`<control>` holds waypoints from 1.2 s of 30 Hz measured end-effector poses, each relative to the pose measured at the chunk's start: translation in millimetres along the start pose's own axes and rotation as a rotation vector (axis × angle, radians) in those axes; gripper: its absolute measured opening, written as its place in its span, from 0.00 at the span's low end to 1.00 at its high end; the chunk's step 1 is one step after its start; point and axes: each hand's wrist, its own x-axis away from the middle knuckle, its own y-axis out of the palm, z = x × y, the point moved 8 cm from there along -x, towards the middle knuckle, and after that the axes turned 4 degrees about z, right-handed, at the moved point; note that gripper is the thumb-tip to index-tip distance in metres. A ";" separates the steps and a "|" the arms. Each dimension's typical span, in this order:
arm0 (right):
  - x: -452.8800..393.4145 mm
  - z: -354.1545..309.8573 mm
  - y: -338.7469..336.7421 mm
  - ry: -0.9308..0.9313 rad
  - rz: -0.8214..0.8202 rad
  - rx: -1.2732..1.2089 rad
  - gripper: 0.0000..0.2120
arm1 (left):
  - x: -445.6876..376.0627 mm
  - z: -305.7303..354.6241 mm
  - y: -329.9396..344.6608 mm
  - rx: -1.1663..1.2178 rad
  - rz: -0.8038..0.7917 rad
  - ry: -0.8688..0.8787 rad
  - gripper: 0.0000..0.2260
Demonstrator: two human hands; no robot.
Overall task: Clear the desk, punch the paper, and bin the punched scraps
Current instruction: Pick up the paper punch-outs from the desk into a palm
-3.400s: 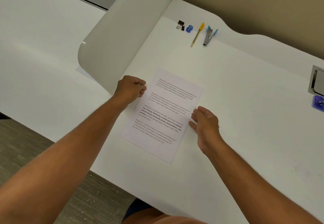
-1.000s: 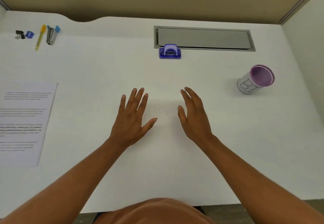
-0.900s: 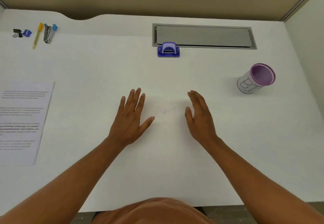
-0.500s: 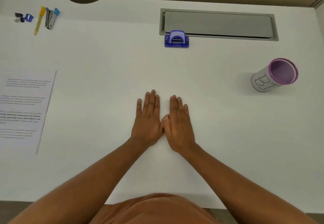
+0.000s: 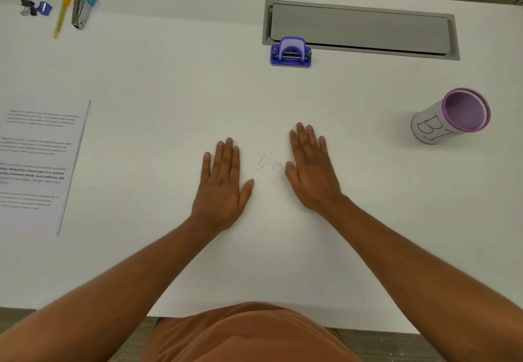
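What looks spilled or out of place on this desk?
Tiny paper scraps lie loose on the desk between the left hand and right hand, not in the purple-rimmed cup at right.

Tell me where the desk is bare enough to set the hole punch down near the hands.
Bare patches: between the printed sheet and the left hand; between the right hand and the purple-rimmed cup; and the band from the hole punch down to the fingertips. Avoid the gap between the hands, where paper scraps lie. The far-left corner is crowded by the stapler.
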 end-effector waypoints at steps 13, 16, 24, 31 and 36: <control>83.4 1.6 -8.1 0.091 0.142 -0.155 0.29 | 2.3 13.7 -14.4 0.082 0.032 0.092 0.33; 108.4 4.7 7.9 0.193 0.056 0.000 0.33 | -26.9 -0.2 -19.8 0.057 0.005 0.091 0.33; 68.8 -55.4 34.5 0.119 0.010 0.014 0.33 | -17.3 27.4 -4.2 0.035 -0.030 0.225 0.31; 58.7 -19.8 4.5 0.130 0.173 -0.080 0.31 | 5.0 20.9 -15.5 0.098 0.018 0.170 0.29; 43.9 -14.8 16.6 0.195 0.054 0.112 0.34 | -3.4 17.1 -12.1 0.067 -0.021 0.136 0.31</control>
